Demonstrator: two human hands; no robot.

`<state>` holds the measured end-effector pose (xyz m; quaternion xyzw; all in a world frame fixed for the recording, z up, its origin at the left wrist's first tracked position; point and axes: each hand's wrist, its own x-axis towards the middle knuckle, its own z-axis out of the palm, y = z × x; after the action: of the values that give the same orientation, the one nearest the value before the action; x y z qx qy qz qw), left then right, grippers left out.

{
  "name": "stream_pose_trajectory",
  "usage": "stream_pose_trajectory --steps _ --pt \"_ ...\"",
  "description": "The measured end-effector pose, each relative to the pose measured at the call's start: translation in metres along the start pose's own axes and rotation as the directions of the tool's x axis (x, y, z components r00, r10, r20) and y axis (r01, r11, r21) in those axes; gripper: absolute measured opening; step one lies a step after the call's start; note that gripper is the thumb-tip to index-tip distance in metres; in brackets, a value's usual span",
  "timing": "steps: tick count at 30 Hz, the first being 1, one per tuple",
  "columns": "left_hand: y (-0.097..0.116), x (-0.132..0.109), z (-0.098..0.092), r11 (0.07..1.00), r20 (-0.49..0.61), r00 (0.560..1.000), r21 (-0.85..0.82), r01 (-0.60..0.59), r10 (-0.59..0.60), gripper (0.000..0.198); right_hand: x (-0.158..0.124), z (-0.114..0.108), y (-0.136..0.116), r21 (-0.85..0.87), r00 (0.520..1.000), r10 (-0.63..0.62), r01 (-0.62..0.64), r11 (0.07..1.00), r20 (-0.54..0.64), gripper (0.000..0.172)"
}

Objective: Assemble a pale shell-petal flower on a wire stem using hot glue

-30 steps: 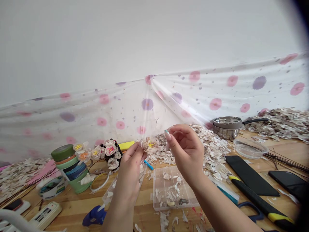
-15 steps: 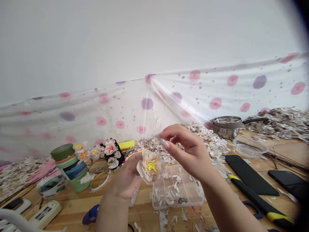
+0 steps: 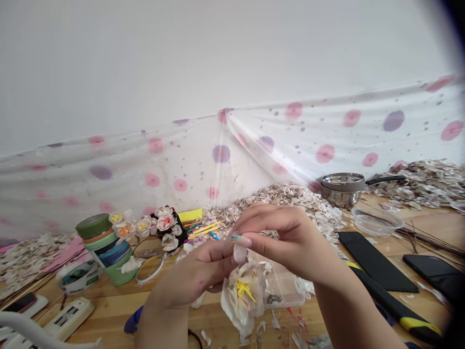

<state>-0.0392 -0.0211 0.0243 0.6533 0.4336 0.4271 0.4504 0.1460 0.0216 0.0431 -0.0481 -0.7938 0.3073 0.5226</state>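
A handmade flower [image 3: 242,303] with off-white, papery petals and a yellow centre hangs tilted in front of me. My left hand [image 3: 196,274] is closed on it from behind, its fingertips partly hidden. Thumb and fingers of my right hand [image 3: 281,237] pinch a pale petal [image 3: 240,253] at the flower's upper edge, touching my left fingertips. Whether that petal is fixed to the flower I cannot tell. Partly covered by the flower and right hand, a clear compartment box [image 3: 285,299] with petal scraps lies beneath them.
Behind the hands spreads a heap of dry petals [image 3: 290,196]. On the left stand a green jar [image 3: 118,271], finished flowers [image 3: 165,223] and a tape roll [image 3: 149,271]. Metal bowls [image 3: 341,194], a black slab [image 3: 378,261], a yellow-black handled tool [image 3: 392,308] and a phone [image 3: 434,274] lie right.
The flower has dropped lower and tipped downward in my left hand. My right hand has come down and left from above it, and now pinches a petal at its top.
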Motion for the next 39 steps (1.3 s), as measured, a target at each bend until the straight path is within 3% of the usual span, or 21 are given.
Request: stream_pose_trajectory --steps 1,3,5,10,14,17,20,22,24,26,28,32,36,39 --pt "0.003 -0.003 0.0 0.998 0.108 0.992 -0.011 0.065 -0.063 0.049 -0.001 0.0 -0.001 -0.022 0.999 -0.036 0.036 0.999 -0.021 0.012" --pt "0.01 -0.007 0.001 0.986 0.312 0.936 0.005 0.168 -0.161 0.053 -0.001 -0.001 -0.003 -0.081 0.991 -0.118 0.113 0.99 -0.062 0.014" --pt "0.016 -0.01 0.002 0.983 0.412 0.893 0.05 0.179 -0.184 0.056 -0.002 0.0 -0.005 -0.137 0.978 -0.191 0.179 0.974 -0.086 0.016" --pt "0.025 -0.016 0.0 0.99 0.506 0.854 0.132 0.057 -0.117 0.054 -0.005 0.003 -0.012 -0.173 0.963 -0.264 0.252 0.952 -0.052 0.023" --pt "0.024 -0.022 -0.001 0.986 0.488 0.867 0.162 0.026 -0.103 0.056 -0.005 0.006 -0.015 -0.164 0.968 -0.248 0.238 0.957 -0.044 0.027" --pt "0.02 -0.023 0.0 0.987 0.362 0.929 0.156 0.026 -0.081 0.051 -0.003 0.007 -0.011 -0.156 0.968 -0.248 0.239 0.958 -0.043 0.025" --pt "0.016 -0.02 0.0 0.94 0.073 0.993 0.325 -0.107 0.088 0.044 -0.002 0.004 -0.003 -0.186 0.968 -0.21 0.184 0.965 -0.135 0.02" --pt "0.014 -0.017 -0.001 0.882 -0.087 0.975 0.448 -0.146 0.205 0.041 -0.001 0.0 0.004 -0.171 0.96 -0.111 0.068 0.983 -0.258 0.015" --pt "0.011 -0.012 -0.003 0.866 -0.159 0.951 0.473 -0.163 0.266 0.035 0.0 -0.004 0.011 -0.08 0.931 0.01 -0.042 0.996 -0.366 0.011" --pt "0.007 -0.006 -0.006 0.902 -0.202 0.941 0.395 -0.175 0.271 0.026 0.002 -0.008 0.018 0.025 0.896 0.108 -0.108 0.994 -0.431 0.009" --pt "0.001 0.002 -0.009 0.961 -0.258 0.939 0.215 -0.175 0.229 0.017 0.003 -0.012 0.024 0.097 0.863 0.168 -0.139 0.986 -0.477 0.008" --pt "-0.011 0.022 -0.012 0.942 -0.426 0.887 -0.184 -0.279 0.179 0.027 0.005 -0.015 0.029 0.117 0.814 0.177 -0.135 0.984 -0.552 0.008" --pt "-0.014 0.035 -0.003 0.846 -0.564 0.804 -0.323 -0.423 0.187 0.031 0.005 -0.014 0.027 0.074 0.795 0.134 -0.112 0.991 -0.592 0.007" --pt "-0.011 0.035 0.009 0.782 -0.569 0.789 -0.374 -0.499 0.232 0.027 0.004 -0.013 0.025 0.051 0.779 0.117 -0.108 0.993 -0.615 0.009"
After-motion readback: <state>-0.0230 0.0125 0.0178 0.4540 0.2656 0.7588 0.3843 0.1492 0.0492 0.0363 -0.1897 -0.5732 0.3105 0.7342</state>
